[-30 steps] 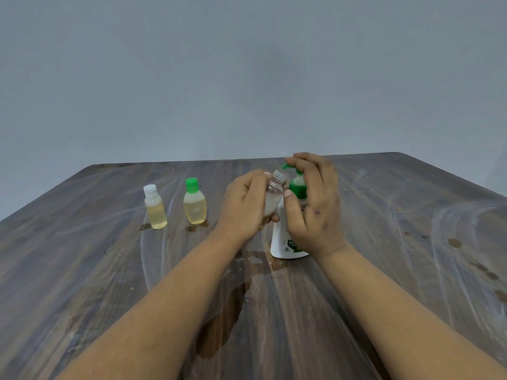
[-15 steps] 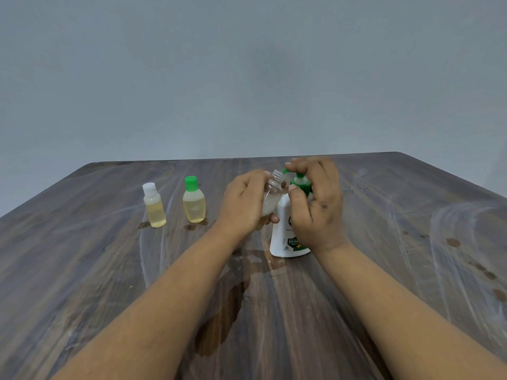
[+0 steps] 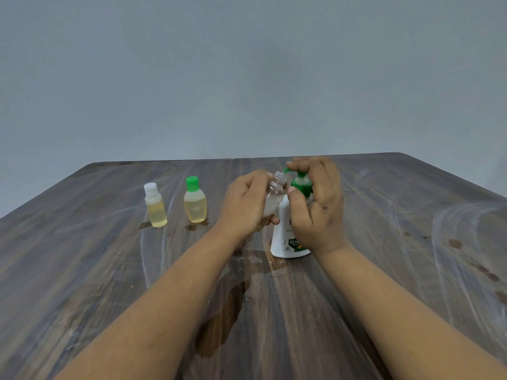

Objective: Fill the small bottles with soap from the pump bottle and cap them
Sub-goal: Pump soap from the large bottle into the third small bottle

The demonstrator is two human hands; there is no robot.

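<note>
My left hand (image 3: 244, 207) grips a small clear uncapped bottle (image 3: 274, 198), tilted so that its threaded neck sits just under the green spout of the pump bottle (image 3: 285, 237). That white pump bottle stands upright on the table, and my right hand (image 3: 315, 204) is wrapped over its green pump head, fingers on top. A little pale liquid shows inside the held bottle. Left of my hands stand two filled, capped bottles: one with a white cap (image 3: 155, 205) and one with a green cap (image 3: 194, 200), both holding yellowish soap.
The dark wooden table (image 3: 82, 283) has white streaks and a wet patch (image 3: 219, 319) near its front centre. Small wet spots lie under the two capped bottles and along the right side (image 3: 455, 244). A plain grey wall rises behind the far edge.
My right hand pressed the pump head down half a second ago and has since risen with it. The small bottle stays at the spout in my left hand.
</note>
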